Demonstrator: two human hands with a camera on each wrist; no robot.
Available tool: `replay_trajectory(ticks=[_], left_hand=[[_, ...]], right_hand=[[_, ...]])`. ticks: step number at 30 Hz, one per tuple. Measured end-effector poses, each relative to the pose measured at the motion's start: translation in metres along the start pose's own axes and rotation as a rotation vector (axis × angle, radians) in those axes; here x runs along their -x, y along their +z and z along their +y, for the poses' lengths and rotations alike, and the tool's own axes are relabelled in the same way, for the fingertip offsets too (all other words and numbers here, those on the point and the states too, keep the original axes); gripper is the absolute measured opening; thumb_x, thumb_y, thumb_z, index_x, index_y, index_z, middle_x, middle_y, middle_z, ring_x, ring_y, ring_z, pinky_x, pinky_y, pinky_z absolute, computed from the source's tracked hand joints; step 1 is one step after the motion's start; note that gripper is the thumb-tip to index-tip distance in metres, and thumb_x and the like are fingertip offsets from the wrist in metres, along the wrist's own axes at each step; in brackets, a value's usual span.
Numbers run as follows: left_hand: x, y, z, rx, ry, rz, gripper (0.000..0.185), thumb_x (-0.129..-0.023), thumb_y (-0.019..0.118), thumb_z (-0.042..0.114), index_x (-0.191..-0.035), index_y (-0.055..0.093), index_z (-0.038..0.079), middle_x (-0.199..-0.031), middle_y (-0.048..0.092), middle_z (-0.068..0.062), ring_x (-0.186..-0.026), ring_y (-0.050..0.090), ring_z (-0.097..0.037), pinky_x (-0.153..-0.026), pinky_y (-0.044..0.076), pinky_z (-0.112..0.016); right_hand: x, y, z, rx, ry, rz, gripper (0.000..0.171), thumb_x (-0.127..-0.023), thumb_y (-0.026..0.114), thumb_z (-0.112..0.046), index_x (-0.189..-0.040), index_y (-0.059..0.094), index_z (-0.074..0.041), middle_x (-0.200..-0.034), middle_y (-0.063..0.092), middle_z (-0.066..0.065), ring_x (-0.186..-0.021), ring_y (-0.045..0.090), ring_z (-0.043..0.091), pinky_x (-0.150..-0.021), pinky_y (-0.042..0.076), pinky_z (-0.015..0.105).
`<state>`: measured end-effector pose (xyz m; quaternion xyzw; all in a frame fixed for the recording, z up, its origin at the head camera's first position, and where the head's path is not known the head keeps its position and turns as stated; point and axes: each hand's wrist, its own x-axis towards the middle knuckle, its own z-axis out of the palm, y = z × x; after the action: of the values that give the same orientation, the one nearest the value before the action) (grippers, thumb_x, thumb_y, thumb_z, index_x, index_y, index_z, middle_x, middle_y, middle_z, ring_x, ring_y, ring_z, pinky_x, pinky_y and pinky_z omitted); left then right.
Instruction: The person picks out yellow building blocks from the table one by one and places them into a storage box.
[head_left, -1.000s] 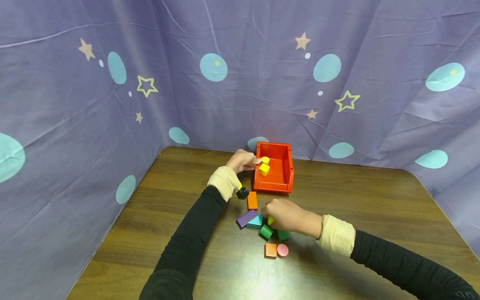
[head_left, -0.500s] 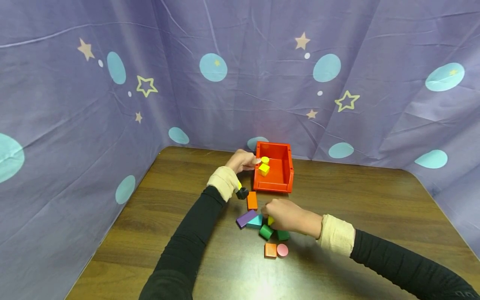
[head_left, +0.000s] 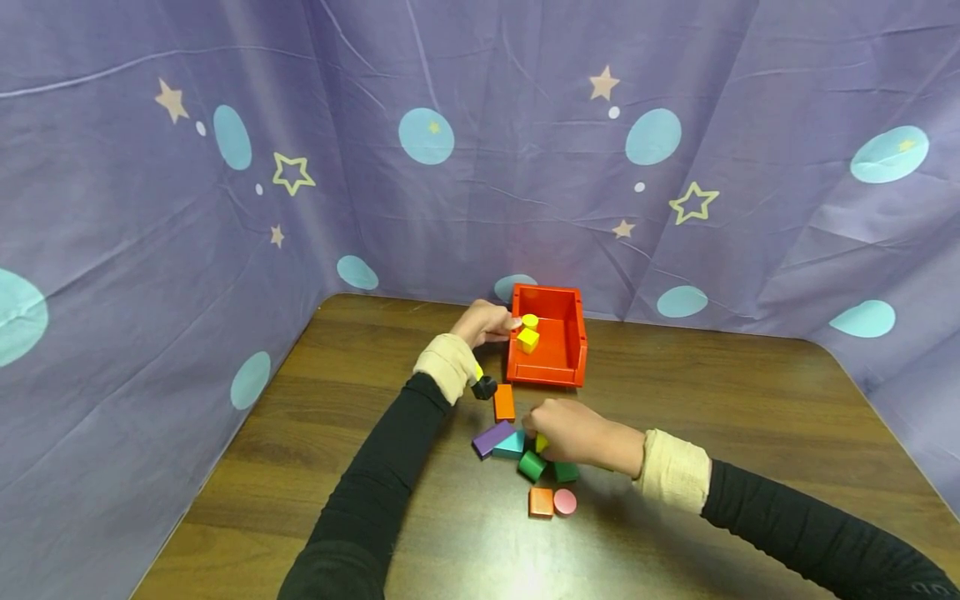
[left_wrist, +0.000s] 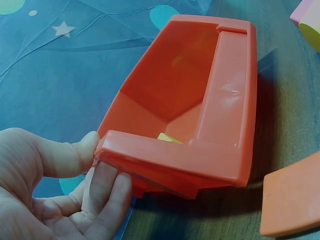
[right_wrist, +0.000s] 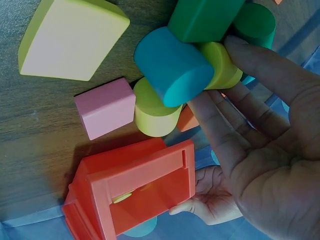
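My left hand [head_left: 483, 322] pinches the left wall of a red plastic bin [head_left: 547, 375] at the back of the table. In the left wrist view its thumb lies on the rim and its fingers are under it. A yellow cube [head_left: 528, 339] and a yellow cylinder [head_left: 530, 321] lie inside. My right hand [head_left: 573, 429] is down in the pile of blocks, thumb and fingers round a yellow rounded block [right_wrist: 220, 65]. Against that block leans a blue cylinder [right_wrist: 172, 65], my index fingertip right at its edge. The hand hides part of the pile in the head view.
Left of my right hand lie a purple block [head_left: 493, 438], a teal block [head_left: 510, 444] and an orange block [head_left: 504, 403]. Nearer are a green cylinder [head_left: 532, 466], an orange square block [head_left: 541, 503] and a pink round block [head_left: 565, 502]. Patterned cloth [head_left: 480, 167] hangs behind the table.
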<state>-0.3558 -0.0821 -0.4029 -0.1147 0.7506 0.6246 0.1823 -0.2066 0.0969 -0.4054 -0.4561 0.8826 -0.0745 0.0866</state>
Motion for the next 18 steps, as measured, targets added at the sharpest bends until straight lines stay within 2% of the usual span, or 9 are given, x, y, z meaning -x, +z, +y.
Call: replay_trajectory(ticks=[4, 10, 18], left_hand=[[0.000, 0.000, 0.000, 0.006, 0.003, -0.011, 0.027, -0.093, 0.072, 0.007, -0.117, 0.070, -0.007, -0.082, 0.067, -0.001, -0.075, 0.063, -0.011, -0.108, 0.054, -0.040], [0.001, 0.000, 0.001, 0.014, 0.005, -0.004, 0.024, -0.093, 0.072, 0.007, -0.113, 0.070, -0.006, -0.083, 0.068, -0.003, -0.072, 0.062, -0.011, -0.107, 0.055, -0.041], [0.000, 0.001, 0.000, 0.013, 0.001, 0.002, 0.021, -0.093, 0.072, 0.007, -0.110, 0.071, -0.006, -0.080, 0.067, -0.002, -0.066, 0.061, -0.008, -0.108, 0.055, -0.041]], right_hand=[[0.000, -0.005, 0.000, -0.006, 0.011, -0.014, 0.020, -0.077, 0.082, 0.002, -0.073, 0.064, -0.006, -0.064, 0.040, -0.008, -0.059, 0.037, 0.007, -0.050, 0.028, 0.017], [0.000, -0.022, 0.000, 0.013, 0.022, 0.013, 0.021, -0.076, 0.088, -0.004, -0.079, 0.068, -0.007, -0.066, 0.048, -0.005, -0.060, 0.041, 0.010, -0.052, 0.034, 0.019], [-0.002, -0.044, 0.002, 0.035, 0.023, 0.063, 0.027, -0.072, 0.090, -0.003, -0.074, 0.063, -0.009, -0.064, 0.047, -0.005, -0.061, 0.043, 0.011, -0.054, 0.038, 0.019]])
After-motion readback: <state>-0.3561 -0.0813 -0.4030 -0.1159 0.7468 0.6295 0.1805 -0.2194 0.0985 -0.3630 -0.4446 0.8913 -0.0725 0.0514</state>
